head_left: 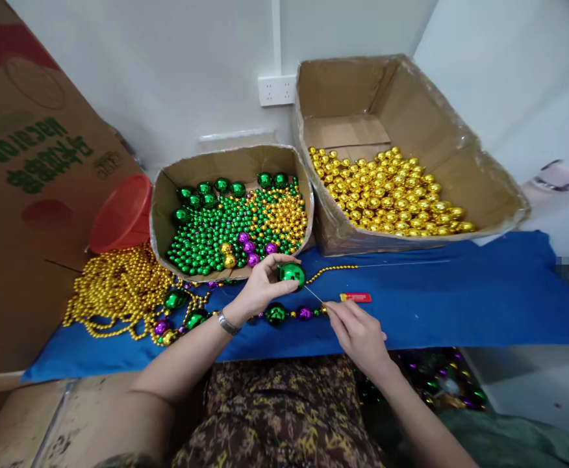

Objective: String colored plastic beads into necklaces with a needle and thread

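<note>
My left hand (258,286) grips a large shiny green bead (291,277) between thumb and fingers, above the blue cloth. A thin pale cord (314,295) runs from this bead to my right hand (360,331), whose fingertips are pinched on it. Beyond the bead, a short string of small gold beads (334,268) lies on the cloth, with bare thread trailing to the right. Between my forearms stretches a strand of green, purple and gold beads (276,314), partly hidden by my left arm.
A carton of green, gold and purple beads (206,227) stands behind my left hand; a taller carton (333,227) holds gold beads. Gold bead strings (113,292) are heaped at left beside a red basin (123,214). A small red lighter-like item (356,298) lies on the blue cloth (460,299).
</note>
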`<action>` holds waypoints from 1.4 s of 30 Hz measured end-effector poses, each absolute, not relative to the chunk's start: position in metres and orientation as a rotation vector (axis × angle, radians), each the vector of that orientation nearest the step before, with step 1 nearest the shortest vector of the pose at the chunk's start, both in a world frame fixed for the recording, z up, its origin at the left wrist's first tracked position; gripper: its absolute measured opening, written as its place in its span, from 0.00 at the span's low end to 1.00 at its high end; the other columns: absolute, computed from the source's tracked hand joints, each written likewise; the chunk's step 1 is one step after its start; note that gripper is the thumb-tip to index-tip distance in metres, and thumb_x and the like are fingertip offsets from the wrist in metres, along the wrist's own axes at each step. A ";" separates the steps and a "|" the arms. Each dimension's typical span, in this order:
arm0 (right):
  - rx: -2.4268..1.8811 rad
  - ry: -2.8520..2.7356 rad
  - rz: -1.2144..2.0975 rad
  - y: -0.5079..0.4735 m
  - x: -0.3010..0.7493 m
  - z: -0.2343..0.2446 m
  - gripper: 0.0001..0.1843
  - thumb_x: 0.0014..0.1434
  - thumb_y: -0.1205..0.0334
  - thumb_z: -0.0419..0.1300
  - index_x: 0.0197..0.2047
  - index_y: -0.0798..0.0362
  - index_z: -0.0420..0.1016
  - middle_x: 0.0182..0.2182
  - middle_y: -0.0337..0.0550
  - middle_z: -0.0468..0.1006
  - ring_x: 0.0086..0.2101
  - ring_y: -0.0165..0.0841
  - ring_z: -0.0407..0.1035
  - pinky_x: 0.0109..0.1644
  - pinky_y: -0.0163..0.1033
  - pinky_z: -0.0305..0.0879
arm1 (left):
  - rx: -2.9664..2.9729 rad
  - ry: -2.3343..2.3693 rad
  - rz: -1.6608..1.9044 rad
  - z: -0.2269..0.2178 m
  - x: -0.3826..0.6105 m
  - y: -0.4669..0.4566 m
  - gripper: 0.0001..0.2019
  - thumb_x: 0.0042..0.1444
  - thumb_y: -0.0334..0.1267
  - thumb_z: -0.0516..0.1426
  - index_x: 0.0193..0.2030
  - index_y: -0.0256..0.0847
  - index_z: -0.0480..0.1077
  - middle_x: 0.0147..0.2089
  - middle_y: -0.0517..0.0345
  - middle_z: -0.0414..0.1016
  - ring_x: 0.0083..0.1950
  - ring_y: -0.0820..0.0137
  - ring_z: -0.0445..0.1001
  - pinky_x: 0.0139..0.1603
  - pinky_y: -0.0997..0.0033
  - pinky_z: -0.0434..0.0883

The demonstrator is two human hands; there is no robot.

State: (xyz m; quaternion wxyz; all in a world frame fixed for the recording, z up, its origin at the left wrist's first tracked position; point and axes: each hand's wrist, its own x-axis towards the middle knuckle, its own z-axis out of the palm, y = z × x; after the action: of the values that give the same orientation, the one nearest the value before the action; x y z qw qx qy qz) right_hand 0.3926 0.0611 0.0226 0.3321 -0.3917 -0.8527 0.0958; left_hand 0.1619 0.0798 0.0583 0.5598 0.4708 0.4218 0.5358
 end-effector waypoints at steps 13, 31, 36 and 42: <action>-0.997 -2.176 0.409 0.062 0.382 0.025 0.12 0.67 0.65 0.51 0.46 0.52 0.75 0.31 0.44 0.76 0.32 0.32 0.72 0.37 0.35 0.69 | 1.253 0.952 1.146 0.058 0.166 0.067 0.26 0.47 0.41 0.68 0.53 0.40 0.68 0.55 0.47 0.71 0.53 0.62 0.71 0.53 0.64 0.69; -1.112 -2.106 0.382 0.064 0.391 0.022 0.12 0.67 0.62 0.50 0.41 0.54 0.74 0.30 0.44 0.75 0.31 0.31 0.71 0.37 0.35 0.67 | 1.998 1.783 0.667 0.058 0.126 0.148 0.14 0.55 0.37 0.57 0.49 0.37 0.73 0.43 0.47 0.72 0.45 0.60 0.72 0.47 0.59 0.69; -1.101 -2.106 0.358 0.066 0.388 0.020 0.11 0.67 0.64 0.51 0.41 0.53 0.75 0.30 0.43 0.76 0.31 0.31 0.72 0.37 0.34 0.67 | 1.049 1.212 1.192 0.062 0.135 0.130 0.17 0.51 0.42 0.62 0.47 0.40 0.71 0.40 0.56 0.72 0.37 0.72 0.72 0.39 0.69 0.73; -1.110 -2.109 0.355 0.068 0.388 0.020 0.12 0.67 0.63 0.50 0.41 0.53 0.76 0.31 0.44 0.76 0.32 0.32 0.72 0.38 0.35 0.68 | 1.089 1.265 1.251 0.055 0.133 0.126 0.16 0.51 0.41 0.63 0.45 0.40 0.70 0.40 0.56 0.74 0.39 0.72 0.73 0.42 0.68 0.74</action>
State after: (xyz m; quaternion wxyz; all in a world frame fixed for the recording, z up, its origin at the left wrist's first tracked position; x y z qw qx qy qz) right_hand 0.3879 0.0677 0.0200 0.3579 -0.4301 -0.8173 0.1375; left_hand 0.1335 0.1261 0.0548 0.5035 0.4510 0.5239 0.5182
